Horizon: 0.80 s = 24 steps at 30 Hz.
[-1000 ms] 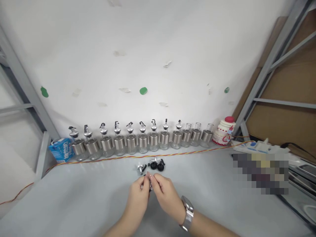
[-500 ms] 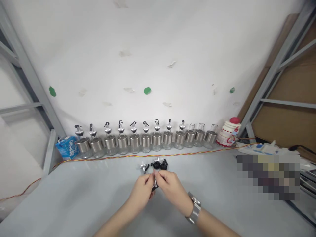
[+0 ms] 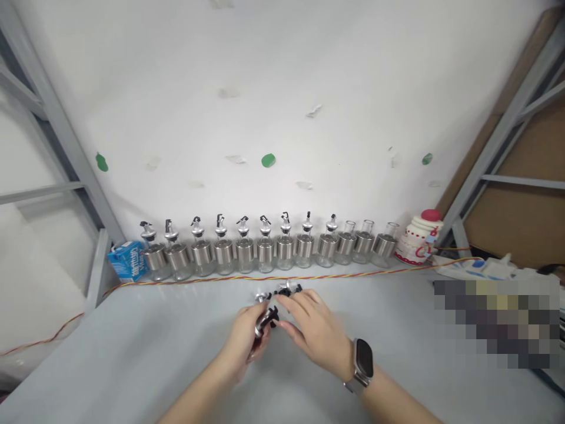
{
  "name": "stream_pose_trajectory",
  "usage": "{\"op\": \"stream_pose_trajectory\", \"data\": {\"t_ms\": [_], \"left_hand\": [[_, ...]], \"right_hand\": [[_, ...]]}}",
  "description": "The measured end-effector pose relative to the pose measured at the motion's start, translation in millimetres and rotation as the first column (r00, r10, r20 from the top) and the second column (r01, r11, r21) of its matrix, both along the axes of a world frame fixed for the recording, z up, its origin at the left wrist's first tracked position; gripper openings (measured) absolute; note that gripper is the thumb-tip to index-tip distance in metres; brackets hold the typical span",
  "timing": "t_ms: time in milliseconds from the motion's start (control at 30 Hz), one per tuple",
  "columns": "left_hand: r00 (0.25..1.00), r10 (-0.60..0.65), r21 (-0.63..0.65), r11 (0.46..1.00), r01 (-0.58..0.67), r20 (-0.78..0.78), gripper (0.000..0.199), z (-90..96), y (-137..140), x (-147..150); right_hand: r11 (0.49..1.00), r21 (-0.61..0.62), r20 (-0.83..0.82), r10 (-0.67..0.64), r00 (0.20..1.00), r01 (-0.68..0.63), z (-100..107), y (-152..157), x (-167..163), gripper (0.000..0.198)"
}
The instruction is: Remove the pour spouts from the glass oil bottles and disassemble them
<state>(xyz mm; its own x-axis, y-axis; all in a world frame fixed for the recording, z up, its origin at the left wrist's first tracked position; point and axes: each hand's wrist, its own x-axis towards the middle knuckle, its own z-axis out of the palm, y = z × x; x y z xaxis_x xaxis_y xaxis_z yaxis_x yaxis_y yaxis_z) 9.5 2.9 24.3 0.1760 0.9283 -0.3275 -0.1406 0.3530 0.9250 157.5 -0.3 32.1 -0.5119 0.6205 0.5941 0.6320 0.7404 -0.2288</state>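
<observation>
My left hand (image 3: 241,338) is closed around a silver and black pour spout (image 3: 265,320), whose black end points up and to the right. Beside it, my right hand (image 3: 318,331) has its fingers stretched and the thumb apart, close to the spout's black end; whether a fingertip touches it I cannot tell. Just beyond my fingers lie more spouts: a silver one (image 3: 261,297) behind the left hand and others (image 3: 288,287) partly hidden by the right hand.
Along the wall stands a row of glass bottles (image 3: 223,252) with metal sleeves; most carry spouts, and several at the right have bare necks. A red-yellow twisted wire (image 3: 247,278) runs in front. A blue carton (image 3: 128,262) stands left, a cake-shaped jar (image 3: 417,238) right.
My hands have drawn apart from a joint grip. The right fingers have opened and lifted off, while the left keeps the spout, now tilted with its black end up. The view has shifted slightly.
</observation>
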Motion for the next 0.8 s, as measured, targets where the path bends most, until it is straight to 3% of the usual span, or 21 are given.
{"op": "stream_pose_trajectory", "data": {"t_ms": [67, 167, 300, 367, 433, 533, 633, 800], "left_hand": [[1.000, 0.020, -0.013, 1.000, -0.020, -0.009, 0.043, 3.3, 0, -1], [1.000, -0.014, -0.025, 1.000, 0.013, -0.005, 0.042, 3.0, -3, 3], [0.998, -0.063, 0.048, 0.997, 0.064, -0.013, 0.039, -2.4, -7, 8], [0.998, -0.043, 0.040, 0.998, 0.045, -0.052, 0.039, -4.8, -7, 8], [0.998, 0.007, 0.024, 1.000, -0.005, -0.069, 0.040, -6.6, -7, 9], [0.997, 0.056, 0.080, 0.995, -0.052, -0.055, 0.043, -7.5, -6, 9], [0.995, 0.093, 0.147, 0.985, -0.087, -0.031, 0.045, -6.7, -5, 9], [0.997, 0.076, 0.124, 0.989, -0.079, 0.029, 0.049, -4.9, -7, 10]], "right_hand": [[0.982, -0.187, -0.167, 0.002, 0.986, -0.034, -2, -1, -1, 0.030], [0.894, -0.415, -0.373, 0.000, 0.928, -0.167, -9, -1, -7, 0.027], [0.795, -0.548, -0.496, -0.060, 0.866, -0.259, -19, 0, -15, 0.027], [0.778, -0.578, -0.495, -0.096, 0.863, -0.245, -21, 1, -16, 0.026], [0.820, -0.556, -0.431, -0.147, 0.890, -0.134, -21, 1, -15, 0.026], [0.913, -0.402, -0.261, -0.185, 0.947, 0.067, -18, 0, -11, 0.029], [0.974, -0.215, -0.103, -0.091, 0.991, 0.067, -16, 0, -8, 0.041], [0.997, -0.063, -0.027, -0.053, 0.998, 0.051, -20, 2, -9, 0.046]]}}
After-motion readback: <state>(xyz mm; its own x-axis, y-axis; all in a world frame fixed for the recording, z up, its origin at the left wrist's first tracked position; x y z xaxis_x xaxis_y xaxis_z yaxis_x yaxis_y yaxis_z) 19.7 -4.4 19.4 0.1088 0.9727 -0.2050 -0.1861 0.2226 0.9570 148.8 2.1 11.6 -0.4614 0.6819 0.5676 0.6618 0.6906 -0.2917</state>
